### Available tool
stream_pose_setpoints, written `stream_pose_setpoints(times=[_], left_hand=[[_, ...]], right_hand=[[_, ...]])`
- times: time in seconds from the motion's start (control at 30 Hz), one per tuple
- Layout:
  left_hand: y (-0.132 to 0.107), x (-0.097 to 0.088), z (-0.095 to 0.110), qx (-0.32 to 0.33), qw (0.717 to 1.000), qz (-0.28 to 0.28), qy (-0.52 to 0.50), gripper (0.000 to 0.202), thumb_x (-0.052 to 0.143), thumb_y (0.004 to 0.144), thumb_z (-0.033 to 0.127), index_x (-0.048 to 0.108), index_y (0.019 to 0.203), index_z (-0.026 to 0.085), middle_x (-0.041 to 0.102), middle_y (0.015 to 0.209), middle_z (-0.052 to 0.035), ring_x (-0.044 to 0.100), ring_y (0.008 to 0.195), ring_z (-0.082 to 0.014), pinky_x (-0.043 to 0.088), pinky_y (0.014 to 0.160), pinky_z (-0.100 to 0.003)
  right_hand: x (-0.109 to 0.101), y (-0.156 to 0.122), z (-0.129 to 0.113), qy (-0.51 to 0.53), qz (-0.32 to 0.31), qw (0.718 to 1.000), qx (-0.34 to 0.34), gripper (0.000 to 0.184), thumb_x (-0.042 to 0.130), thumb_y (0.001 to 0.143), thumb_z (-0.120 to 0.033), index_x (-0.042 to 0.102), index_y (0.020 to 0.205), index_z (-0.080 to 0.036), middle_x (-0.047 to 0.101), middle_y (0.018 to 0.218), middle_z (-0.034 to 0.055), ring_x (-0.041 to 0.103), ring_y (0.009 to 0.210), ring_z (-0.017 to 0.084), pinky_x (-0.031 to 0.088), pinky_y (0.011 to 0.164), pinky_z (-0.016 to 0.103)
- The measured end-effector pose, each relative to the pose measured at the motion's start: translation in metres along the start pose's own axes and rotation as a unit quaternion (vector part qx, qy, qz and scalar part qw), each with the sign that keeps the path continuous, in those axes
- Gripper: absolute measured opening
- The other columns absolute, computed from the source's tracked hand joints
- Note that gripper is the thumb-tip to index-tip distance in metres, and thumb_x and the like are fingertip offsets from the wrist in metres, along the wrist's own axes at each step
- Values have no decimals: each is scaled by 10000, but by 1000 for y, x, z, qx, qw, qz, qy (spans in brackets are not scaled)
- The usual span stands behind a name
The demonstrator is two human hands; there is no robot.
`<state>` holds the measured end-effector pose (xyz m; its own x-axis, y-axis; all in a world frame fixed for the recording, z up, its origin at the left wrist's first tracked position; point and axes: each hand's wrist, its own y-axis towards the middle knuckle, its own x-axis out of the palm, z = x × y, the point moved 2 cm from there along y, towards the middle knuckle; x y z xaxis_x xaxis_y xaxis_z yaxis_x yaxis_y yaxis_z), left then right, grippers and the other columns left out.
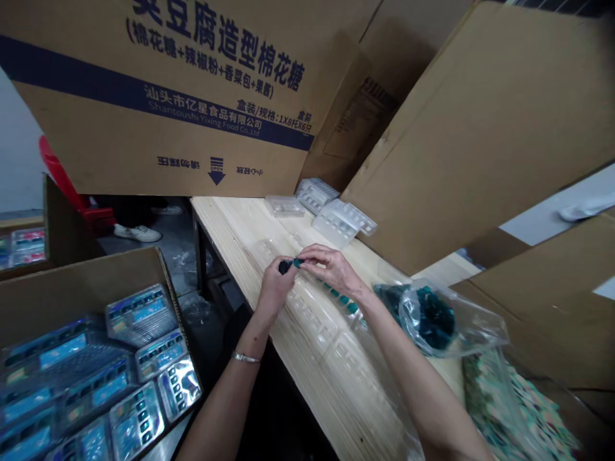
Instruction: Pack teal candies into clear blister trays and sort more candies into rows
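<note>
My left hand [273, 289] is closed around small dark pieces [285, 266] whose exact kind I cannot make out. The fingertips of my right hand [335, 267] pinch a small dark teal piece [298, 262], right beside the left thumb. Both hands are above the pale wooden table [225, 221]. Below them lie clear plastic trays [312, 318] with moulded pockets. A row of teal pieces [343, 299] shows under my right wrist, partly hidden by the forearm.
An open clear bag [427, 317] of dark teal pieces stands on the right, beside a bag of multicoloured packets [523, 403]. Stacked clear trays [336, 221] stand at the back. Cardboard boxes [192, 153] wall the table. Left, a carton [161, 269] holds filled blister packs [137, 416].
</note>
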<state>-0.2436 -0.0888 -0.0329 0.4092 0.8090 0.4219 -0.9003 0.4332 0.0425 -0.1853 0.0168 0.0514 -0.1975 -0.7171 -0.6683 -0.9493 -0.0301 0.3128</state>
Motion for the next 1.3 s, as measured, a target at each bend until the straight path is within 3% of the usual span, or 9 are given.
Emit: stream_pose_setpoints(times=[0.13, 0.3, 0.4, 0.53, 0.77, 0.97, 1.07, 1.23, 1.3], left_hand=[[-1, -2, 10, 50, 998, 28, 27, 140, 727, 598, 230, 642, 699, 185, 573, 643, 17, 495, 617, -99, 375, 566, -186], [-3, -7, 18, -47, 987, 6, -154, 216, 706, 659, 302, 602, 766, 146, 452, 542, 53, 376, 456, -44, 275, 420, -169], [0, -12, 19, -70, 964, -6, -256, 236, 725, 646, 276, 581, 760, 128, 495, 634, 29, 406, 493, -25, 275, 415, -147], [3, -14, 16, -88, 953, -6, -289, 235, 736, 640, 246, 589, 772, 119, 519, 671, 18, 408, 491, -11, 285, 409, -134], [1, -11, 15, -118, 940, -24, -319, 171, 707, 683, 201, 596, 767, 103, 523, 684, 8, 407, 494, -10, 299, 405, -126], [3, -11, 15, -162, 908, -16, -385, 120, 666, 722, 143, 603, 815, 102, 532, 718, -3, 436, 524, -14, 340, 426, -115], [5, -12, 16, -183, 883, -11, -432, 109, 623, 772, 195, 600, 832, 107, 539, 714, -10, 458, 542, -26, 376, 450, -120], [8, -13, 13, -213, 843, 15, -493, 249, 534, 831, 337, 606, 862, 101, 592, 743, -58, 572, 690, -108, 502, 622, -230], [9, -14, 11, -208, 836, 19, -507, 246, 512, 841, 332, 608, 862, 107, 612, 766, -68, 599, 754, -140, 516, 696, -294]], right_hand=[[-7, 1, 5, -1, 15, 1000, 22, 191, 629, 762, -326, 687, 888, -194, 633, 885, 52, 601, 776, 143, 493, 710, 273], [-32, 16, 51, -69, 135, 988, 41, 147, 647, 721, -289, 702, 815, -191, 662, 845, 54, 614, 784, 173, 486, 735, 305], [-34, 27, 87, -115, 103, 987, 43, 115, 633, 709, -255, 708, 767, -188, 668, 786, 51, 622, 762, 181, 487, 745, 322], [-25, 35, 115, -137, 52, 989, 14, 136, 599, 721, -222, 713, 777, -172, 677, 790, 60, 632, 760, 172, 489, 749, 308], [-18, 44, 133, -122, 5, 992, -10, 145, 597, 728, -235, 720, 782, -180, 685, 792, 61, 637, 734, 169, 495, 744, 295], [-18, 50, 143, -99, -17, 995, -14, 134, 602, 714, -245, 716, 740, -181, 683, 816, 70, 640, 761, 184, 503, 735, 293], [-15, 50, 141, -70, -36, 997, -1, 136, 581, 721, -243, 705, 722, -189, 677, 819, 60, 629, 750, 169, 501, 713, 282], [-11, 49, 137, -55, -32, 997, 47, 102, 604, 695, -245, 690, 683, -191, 680, 764, 52, 617, 749, 168, 482, 751, 294], [-14, 48, 130, -48, 2, 996, 79, 80, 621, 679, -236, 688, 673, -193, 680, 754, 52, 614, 747, 171, 475, 764, 300]])
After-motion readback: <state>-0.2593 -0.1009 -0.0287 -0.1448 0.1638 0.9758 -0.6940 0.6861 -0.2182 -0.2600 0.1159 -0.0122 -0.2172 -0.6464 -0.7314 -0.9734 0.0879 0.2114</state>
